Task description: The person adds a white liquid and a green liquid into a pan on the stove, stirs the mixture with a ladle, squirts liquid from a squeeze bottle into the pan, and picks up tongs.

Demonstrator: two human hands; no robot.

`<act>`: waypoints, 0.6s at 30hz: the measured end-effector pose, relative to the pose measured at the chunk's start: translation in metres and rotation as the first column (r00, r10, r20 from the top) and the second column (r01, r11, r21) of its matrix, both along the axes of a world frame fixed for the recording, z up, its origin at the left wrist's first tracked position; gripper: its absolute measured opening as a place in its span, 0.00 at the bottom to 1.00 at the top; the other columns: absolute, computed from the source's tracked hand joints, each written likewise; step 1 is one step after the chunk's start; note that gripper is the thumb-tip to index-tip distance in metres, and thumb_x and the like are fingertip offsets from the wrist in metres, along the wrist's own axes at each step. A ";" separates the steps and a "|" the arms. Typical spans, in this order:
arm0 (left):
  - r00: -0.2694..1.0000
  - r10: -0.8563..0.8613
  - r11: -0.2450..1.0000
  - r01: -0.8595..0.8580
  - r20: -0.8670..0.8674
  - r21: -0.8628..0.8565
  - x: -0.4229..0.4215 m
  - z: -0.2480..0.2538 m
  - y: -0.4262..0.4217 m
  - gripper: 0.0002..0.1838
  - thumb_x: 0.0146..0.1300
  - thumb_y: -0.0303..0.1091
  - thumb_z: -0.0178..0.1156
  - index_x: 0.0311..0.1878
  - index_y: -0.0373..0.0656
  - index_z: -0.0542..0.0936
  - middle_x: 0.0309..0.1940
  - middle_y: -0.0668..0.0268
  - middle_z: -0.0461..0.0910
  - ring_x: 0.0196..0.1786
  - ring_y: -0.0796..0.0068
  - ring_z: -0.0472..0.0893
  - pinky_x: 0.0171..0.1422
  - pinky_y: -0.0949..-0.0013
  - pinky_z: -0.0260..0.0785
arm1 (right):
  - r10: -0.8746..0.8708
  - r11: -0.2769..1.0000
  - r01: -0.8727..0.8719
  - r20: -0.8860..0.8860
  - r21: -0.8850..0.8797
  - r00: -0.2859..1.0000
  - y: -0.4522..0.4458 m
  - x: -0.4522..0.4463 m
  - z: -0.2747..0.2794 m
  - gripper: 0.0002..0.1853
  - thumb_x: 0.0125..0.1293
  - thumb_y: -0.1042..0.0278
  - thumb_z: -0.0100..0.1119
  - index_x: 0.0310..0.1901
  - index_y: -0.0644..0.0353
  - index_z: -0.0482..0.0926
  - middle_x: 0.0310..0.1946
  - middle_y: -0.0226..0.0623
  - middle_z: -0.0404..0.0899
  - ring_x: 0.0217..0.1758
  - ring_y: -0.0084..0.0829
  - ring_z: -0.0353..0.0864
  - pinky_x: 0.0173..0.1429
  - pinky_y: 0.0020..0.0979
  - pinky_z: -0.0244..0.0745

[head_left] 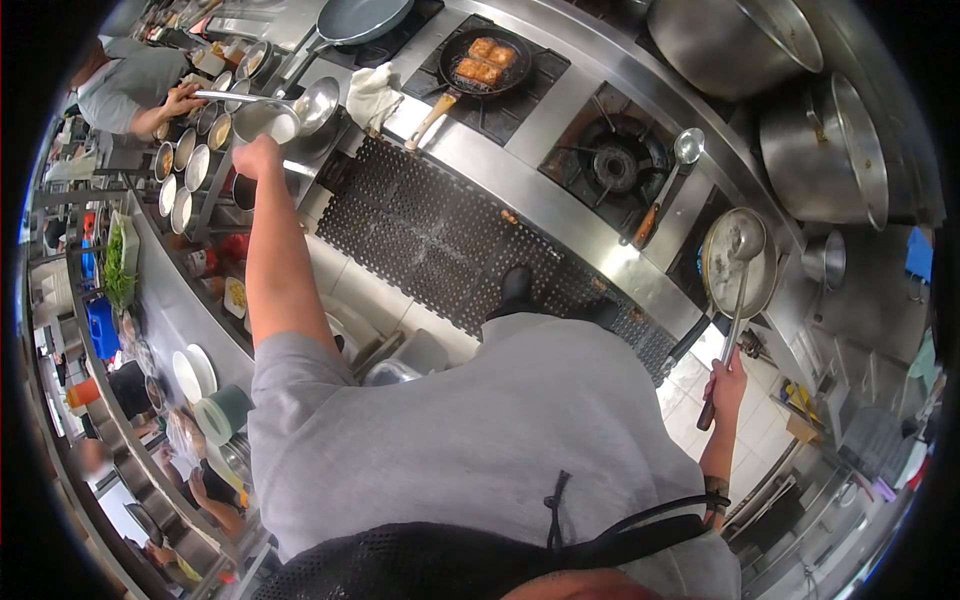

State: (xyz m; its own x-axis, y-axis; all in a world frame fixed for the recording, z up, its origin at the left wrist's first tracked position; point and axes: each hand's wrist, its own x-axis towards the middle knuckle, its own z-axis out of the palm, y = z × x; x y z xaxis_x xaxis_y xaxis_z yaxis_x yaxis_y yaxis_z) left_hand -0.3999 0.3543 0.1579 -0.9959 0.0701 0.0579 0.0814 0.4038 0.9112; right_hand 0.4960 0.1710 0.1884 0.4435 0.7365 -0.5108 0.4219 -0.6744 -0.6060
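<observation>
My left hand (258,158) is closed on the edge of a round metal bowl (247,128) with something white in it. Beside the bowl is a large metal ladle (318,104); its long handle reaches left to a co-worker's hand (182,99). My right hand (727,382) grips a second ladle (739,298) by its dark handle. That ladle's cup rests in a pan (715,262) holding a pale liquid, at the right end of the stove. The pan's black handle points down toward my right hand, apart from it.
Golden fried pieces (485,62) lie in a dark frying pan (508,88) on the stove. A cloth (374,97) lies near its handle. Another ladle (688,147) rests beside a bare burner (611,163). Large pots (815,150) stand behind. A black rubber mat (420,235) covers the floor.
</observation>
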 end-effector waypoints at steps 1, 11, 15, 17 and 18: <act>0.997 -0.010 0.997 0.005 -0.075 -0.071 -0.023 -0.020 0.001 0.14 0.52 0.24 0.61 0.39 0.21 0.78 0.43 0.40 0.83 0.38 0.49 0.88 0.35 0.57 0.85 | -0.001 1.000 0.001 0.000 -0.007 1.000 0.000 0.000 0.001 0.34 0.69 0.74 0.55 0.77 0.46 0.65 0.19 0.27 0.68 0.13 0.22 0.70 0.15 0.29 0.69; 0.955 -0.087 0.954 -0.003 -0.285 -0.301 -0.044 -0.031 0.008 0.16 0.51 0.22 0.59 0.41 0.19 0.77 0.46 0.42 0.82 0.42 0.48 0.88 0.32 0.55 0.88 | 0.001 1.000 -0.001 -0.012 -0.009 1.000 0.001 -0.003 0.006 0.34 0.69 0.73 0.56 0.77 0.48 0.64 0.20 0.26 0.69 0.13 0.21 0.69 0.15 0.28 0.68; 0.966 -0.052 0.977 -0.004 -0.254 -0.214 -0.043 -0.037 0.007 0.20 0.50 0.30 0.60 0.42 0.21 0.81 0.44 0.38 0.84 0.51 0.40 0.84 0.61 0.55 0.74 | -0.013 1.000 0.013 -0.027 -0.001 1.000 -0.001 0.000 0.002 0.34 0.69 0.73 0.56 0.77 0.48 0.65 0.20 0.26 0.69 0.13 0.21 0.70 0.15 0.28 0.68; 0.965 -0.050 0.979 -0.003 -0.257 -0.202 -0.044 -0.037 0.006 0.19 0.50 0.30 0.60 0.42 0.21 0.81 0.44 0.37 0.84 0.52 0.40 0.84 0.61 0.55 0.74 | -0.017 1.000 0.017 -0.035 -0.002 0.999 -0.002 0.002 0.000 0.33 0.69 0.73 0.56 0.76 0.47 0.65 0.19 0.26 0.69 0.13 0.21 0.70 0.15 0.28 0.69; 0.965 -0.050 0.980 -0.003 -0.259 -0.199 -0.044 -0.036 0.006 0.19 0.50 0.30 0.60 0.41 0.21 0.81 0.44 0.37 0.84 0.52 0.40 0.84 0.61 0.55 0.74 | -0.018 1.000 0.018 -0.036 -0.002 0.999 -0.003 0.002 0.000 0.33 0.69 0.73 0.56 0.76 0.47 0.65 0.19 0.26 0.69 0.13 0.21 0.70 0.15 0.28 0.69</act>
